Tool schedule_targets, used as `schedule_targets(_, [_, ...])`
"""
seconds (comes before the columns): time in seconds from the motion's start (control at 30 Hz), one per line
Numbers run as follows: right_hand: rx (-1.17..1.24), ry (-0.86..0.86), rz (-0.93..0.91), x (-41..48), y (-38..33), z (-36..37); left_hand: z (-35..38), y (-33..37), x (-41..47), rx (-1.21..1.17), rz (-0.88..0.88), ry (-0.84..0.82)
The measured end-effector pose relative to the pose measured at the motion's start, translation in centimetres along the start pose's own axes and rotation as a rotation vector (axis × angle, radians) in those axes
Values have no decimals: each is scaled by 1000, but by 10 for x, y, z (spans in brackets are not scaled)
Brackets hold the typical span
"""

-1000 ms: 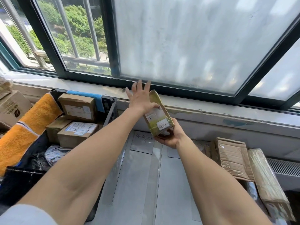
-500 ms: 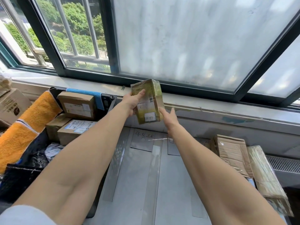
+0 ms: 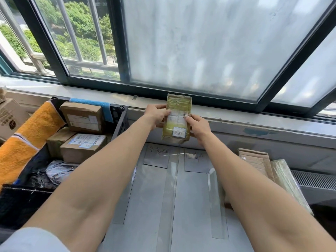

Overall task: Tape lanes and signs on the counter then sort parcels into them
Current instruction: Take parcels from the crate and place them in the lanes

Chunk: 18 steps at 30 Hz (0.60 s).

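- Head view: both hands, left hand [image 3: 157, 114] and right hand [image 3: 199, 125], fingers curled, grip an upright parcel [image 3: 177, 118], long axis vertical.
- Glossy tape-wrapped cardboard, white labels facing the camera.

free: taped lanes [image 3: 149, 197] mid-counter; left: parcel crate [image 3: 120, 122] blocks; right: flattened cardboard [image 3: 254, 160] blocks

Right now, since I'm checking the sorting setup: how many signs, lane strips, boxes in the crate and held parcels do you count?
Signs: 2
Lane strips: 3
Boxes in crate: 3
Held parcel: 1
Total: 9
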State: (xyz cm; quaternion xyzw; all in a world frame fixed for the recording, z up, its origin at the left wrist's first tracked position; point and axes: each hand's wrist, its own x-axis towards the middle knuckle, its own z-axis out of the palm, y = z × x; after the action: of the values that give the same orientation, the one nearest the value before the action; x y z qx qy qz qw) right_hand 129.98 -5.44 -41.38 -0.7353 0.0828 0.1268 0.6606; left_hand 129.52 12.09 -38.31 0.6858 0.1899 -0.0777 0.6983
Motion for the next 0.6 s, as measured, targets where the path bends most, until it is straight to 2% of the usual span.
schedule_targets(0.2, [29,85,25,-7,8,-37,33,-15,-1,-19,-14,-94])
schedule_targets(0.4, [10,156,-5,-11,-14,-83,65,2,-6,-48,56,-217])
schedule_targets(0.5, [-12,202,-25,-15,-25,-110,85,11,-11,-38,119,-248])
schedule_targets(0.6, [-49,246,-18,-21,-30,-134,105,12,-18,-52,108,-254])
